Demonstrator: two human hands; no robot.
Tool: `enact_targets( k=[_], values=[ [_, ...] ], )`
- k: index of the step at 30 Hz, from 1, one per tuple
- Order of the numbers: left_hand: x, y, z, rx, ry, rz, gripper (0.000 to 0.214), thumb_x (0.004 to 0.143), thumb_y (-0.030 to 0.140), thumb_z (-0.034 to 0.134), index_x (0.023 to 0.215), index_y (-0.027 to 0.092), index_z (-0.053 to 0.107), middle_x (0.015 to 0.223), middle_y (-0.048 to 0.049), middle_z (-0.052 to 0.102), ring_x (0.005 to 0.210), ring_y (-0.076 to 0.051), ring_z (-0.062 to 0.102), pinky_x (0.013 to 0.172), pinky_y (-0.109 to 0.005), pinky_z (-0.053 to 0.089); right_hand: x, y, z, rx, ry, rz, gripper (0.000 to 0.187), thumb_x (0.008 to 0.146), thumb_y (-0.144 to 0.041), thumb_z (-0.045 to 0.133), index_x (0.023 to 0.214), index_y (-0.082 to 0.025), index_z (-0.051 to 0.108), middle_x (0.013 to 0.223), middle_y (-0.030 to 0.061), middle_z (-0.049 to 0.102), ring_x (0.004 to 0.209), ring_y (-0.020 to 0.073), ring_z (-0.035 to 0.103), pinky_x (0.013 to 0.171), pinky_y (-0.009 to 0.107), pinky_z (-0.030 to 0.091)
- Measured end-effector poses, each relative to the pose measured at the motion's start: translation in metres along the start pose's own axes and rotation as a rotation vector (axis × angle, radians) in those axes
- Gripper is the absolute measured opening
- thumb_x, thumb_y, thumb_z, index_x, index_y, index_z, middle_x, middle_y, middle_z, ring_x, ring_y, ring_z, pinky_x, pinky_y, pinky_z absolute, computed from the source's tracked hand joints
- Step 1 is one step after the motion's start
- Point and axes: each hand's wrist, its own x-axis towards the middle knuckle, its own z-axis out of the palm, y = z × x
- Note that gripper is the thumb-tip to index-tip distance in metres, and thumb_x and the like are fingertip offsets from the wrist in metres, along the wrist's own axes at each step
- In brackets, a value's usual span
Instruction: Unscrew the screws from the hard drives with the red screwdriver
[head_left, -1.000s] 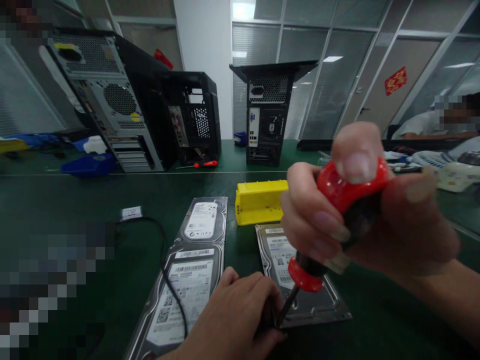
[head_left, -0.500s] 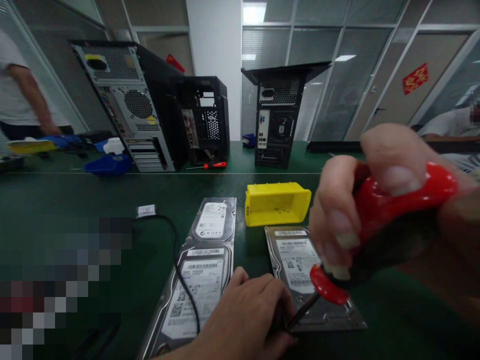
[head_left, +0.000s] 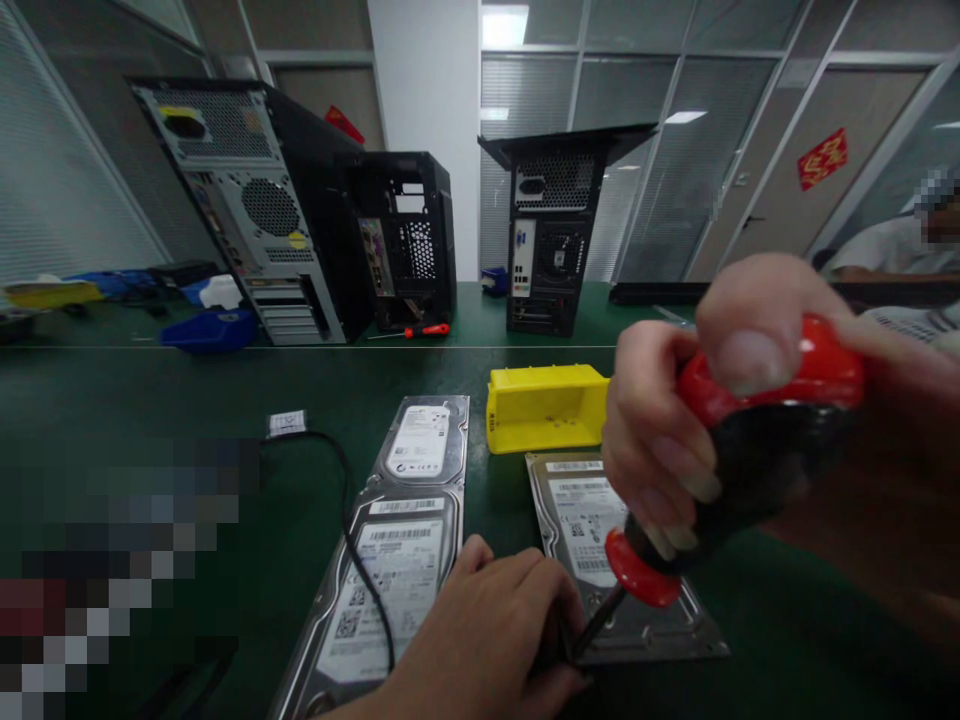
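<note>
My right hand [head_left: 757, 420] is wrapped round the red and black handle of a screwdriver [head_left: 742, 440], close to the camera. The shaft slants down to the near left corner of a hard drive [head_left: 592, 520] lying flat on the green table. My left hand [head_left: 487, 640] is curled at that corner, its fingertips pinched beside the screwdriver tip. Whether they hold the shaft or the drive, I cannot make out. Two more hard drives [head_left: 409, 545] lie end to end just left of it.
A yellow plastic bin [head_left: 544, 408] stands behind the drive. A black cable [head_left: 349, 520] crosses the left drives. Three computer cases [head_left: 307, 210] and a second red screwdriver [head_left: 424, 329] are at the back. A seated person [head_left: 892, 250] is far right.
The view has shifted slightly. The screwdriver handle has swung a little and turned in my right hand while the tip stays at the drive's corner. The person at far left has left the view.
</note>
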Motion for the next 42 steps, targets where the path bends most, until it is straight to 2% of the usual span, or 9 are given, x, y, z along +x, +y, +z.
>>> enact_targets(
  k=[5,9,13,17,22,24,27,33,42],
  values=[
    [0.003,0.003,-0.002,0.022,-0.001,-0.007,0.036,0.063,0.013,0.07,0.093,0.023,0.054,0.093,0.0026,0.061,0.083,-0.022,0.055,0.073,-0.034,0.024,0.006,-0.002,-0.001,0.007,0.018,-0.068,0.044,0.077,-0.06,0.036,0.085,-0.019,0.05,0.084,0.0023,0.047,0.072,0.0146,0.056,0.057,0.029,0.049],
    [0.003,0.005,-0.003,0.027,-0.009,-0.004,0.039,0.064,0.011,0.067,0.098,0.023,0.053,0.093,0.0031,0.061,0.081,-0.021,0.055,0.07,-0.033,0.024,0.007,-0.001,-0.002,0.045,0.024,-0.123,0.043,0.076,-0.058,0.039,0.077,-0.016,0.048,0.097,0.0013,0.051,0.081,0.0135,0.058,0.067,0.029,0.051],
    [0.002,0.005,-0.003,0.03,-0.015,0.0,0.036,0.063,0.011,0.068,0.095,0.023,0.053,0.094,0.0027,0.061,0.081,-0.021,0.054,0.07,-0.033,0.024,0.005,0.0,-0.002,0.037,0.017,-0.14,0.038,0.076,-0.054,0.044,0.077,-0.017,0.047,0.084,0.0009,0.053,0.079,0.0116,0.056,0.072,0.028,0.048],
    [0.002,0.006,-0.004,0.035,-0.015,-0.017,0.035,0.064,0.012,0.069,0.093,0.022,0.053,0.093,0.0031,0.061,0.083,-0.021,0.054,0.073,-0.033,0.023,0.004,0.002,-0.002,0.036,0.024,-0.157,0.035,0.076,-0.054,0.044,0.079,-0.02,0.047,0.07,0.0,0.05,0.068,0.0117,0.053,0.062,0.028,0.045],
    [0.001,0.005,-0.003,0.022,0.0,-0.016,0.037,0.063,0.011,0.07,0.094,0.023,0.053,0.093,0.0036,0.061,0.082,-0.02,0.054,0.073,-0.033,0.023,0.006,0.004,0.0,-0.03,0.071,-0.229,0.033,0.074,-0.054,0.048,0.078,-0.021,0.05,0.067,0.0003,0.045,0.064,0.0117,0.05,0.057,0.027,0.043],
    [0.0,0.005,-0.003,0.015,0.002,-0.004,0.039,0.062,0.01,0.07,0.094,0.023,0.053,0.093,0.0035,0.06,0.082,-0.02,0.054,0.073,-0.033,0.023,0.007,0.004,0.001,-0.093,0.094,-0.217,0.032,0.074,-0.053,0.048,0.08,-0.022,0.052,0.069,0.0008,0.045,0.064,0.0118,0.048,0.055,0.027,0.042],
    [0.0,0.006,-0.004,0.026,-0.011,-0.011,0.033,0.062,0.011,0.069,0.089,0.021,0.053,0.089,0.003,0.061,0.078,-0.02,0.054,0.071,-0.033,0.024,0.005,0.002,0.0,-0.134,0.025,-0.153,0.033,0.075,-0.053,0.046,0.085,-0.022,0.053,0.075,0.002,0.045,0.067,0.0133,0.048,0.056,0.028,0.043],
    [0.001,0.007,-0.004,0.038,-0.009,-0.008,0.033,0.064,0.011,0.067,0.092,0.022,0.053,0.09,0.0023,0.06,0.078,-0.02,0.054,0.071,-0.033,0.025,0.0,-0.005,-0.006,-0.086,-0.012,-0.073,0.033,0.077,-0.051,0.039,0.088,-0.022,0.054,0.087,0.002,0.046,0.08,0.0136,0.047,0.066,0.03,0.045],
    [0.003,0.006,-0.004,0.037,-0.001,-0.006,0.032,0.063,0.011,0.069,0.089,0.021,0.054,0.09,0.0024,0.061,0.08,-0.021,0.054,0.072,-0.034,0.025,0.004,-0.007,-0.004,-0.163,-0.013,-0.118,0.031,0.076,-0.05,0.043,0.084,-0.024,0.057,0.086,0.0029,0.052,0.079,0.015,0.052,0.064,0.031,0.048]
  ],
)
